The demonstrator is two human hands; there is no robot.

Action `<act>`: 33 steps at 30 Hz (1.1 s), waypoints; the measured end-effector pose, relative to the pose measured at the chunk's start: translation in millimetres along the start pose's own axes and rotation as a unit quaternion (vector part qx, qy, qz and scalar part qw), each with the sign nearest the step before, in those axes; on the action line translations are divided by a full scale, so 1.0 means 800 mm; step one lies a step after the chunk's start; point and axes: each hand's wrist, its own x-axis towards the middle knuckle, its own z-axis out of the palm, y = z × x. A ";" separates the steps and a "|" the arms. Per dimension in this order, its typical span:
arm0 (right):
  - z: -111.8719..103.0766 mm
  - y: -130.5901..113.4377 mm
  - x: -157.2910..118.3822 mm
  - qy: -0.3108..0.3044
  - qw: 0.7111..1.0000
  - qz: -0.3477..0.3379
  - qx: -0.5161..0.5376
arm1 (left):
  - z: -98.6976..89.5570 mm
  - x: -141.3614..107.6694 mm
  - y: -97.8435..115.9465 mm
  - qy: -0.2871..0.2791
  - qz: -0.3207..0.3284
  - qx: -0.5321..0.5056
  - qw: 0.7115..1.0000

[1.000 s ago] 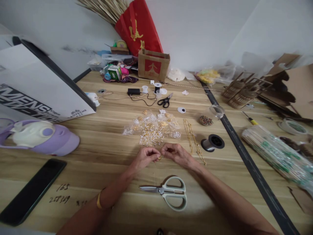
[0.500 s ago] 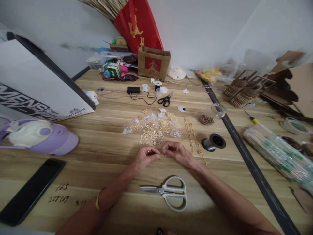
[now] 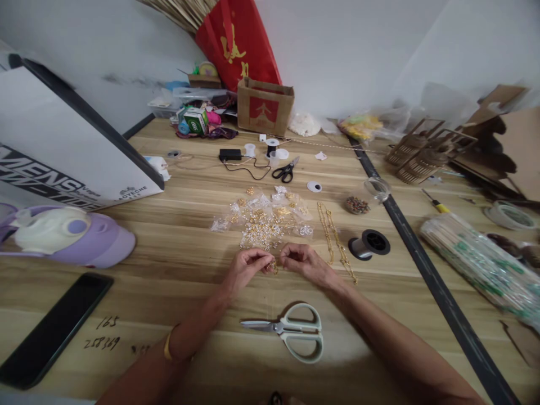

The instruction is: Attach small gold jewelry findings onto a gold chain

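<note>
The gold piece (image 3: pixel 275 269) hangs just on the near side of the pile (image 3: pixel 259 228), where the left hand (image 3: pixel 248 269) looks to be pinching it between thumb and fingers. The right hand (image 3: pixel 307 265), also on the pile's near side, has its fingertips drawn together, but from here I can't tell whether they hold anything. So slight a hold worries me: one slip and the piece could drop, maybe skip into the pile, and be hard to find among such small bits. The chain (image 3: pixel 342 257), lying to the pile's right, might snag if the right hand swung outward.
</note>
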 end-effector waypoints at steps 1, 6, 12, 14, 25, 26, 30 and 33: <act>0.000 0.000 0.000 0.000 1.000 0.003 -0.002 | 0.000 -0.001 0.001 0.000 0.001 -0.001 1.000; 0.001 0.000 0.001 -0.002 1.000 0.009 -0.001 | -0.001 -0.002 0.002 -0.012 0.011 -0.006 1.000; 0.001 -0.001 0.000 0.000 1.000 -0.004 0.002 | -0.001 0.000 -0.001 -0.001 0.003 0.014 1.000; 0.001 -0.002 0.000 0.001 1.000 -0.007 0.002 | 0.000 0.000 -0.001 0.002 0.001 0.031 1.000; -0.002 0.001 0.000 -0.013 1.000 -0.008 0.000 | -0.002 0.001 -0.002 -0.064 -0.003 0.066 0.996; -0.002 0.000 0.000 -0.017 1.000 -0.010 0.001 | -0.002 0.001 -0.003 -0.066 0.006 0.080 0.995; -0.003 -0.001 0.000 -0.037 0.999 -0.006 0.002 | -0.001 -0.001 -0.006 -0.052 0.080 0.186 0.978; -0.002 0.000 0.000 -0.056 0.998 0.009 -0.002 | 0.001 -0.003 -0.010 -0.040 0.135 0.260 0.955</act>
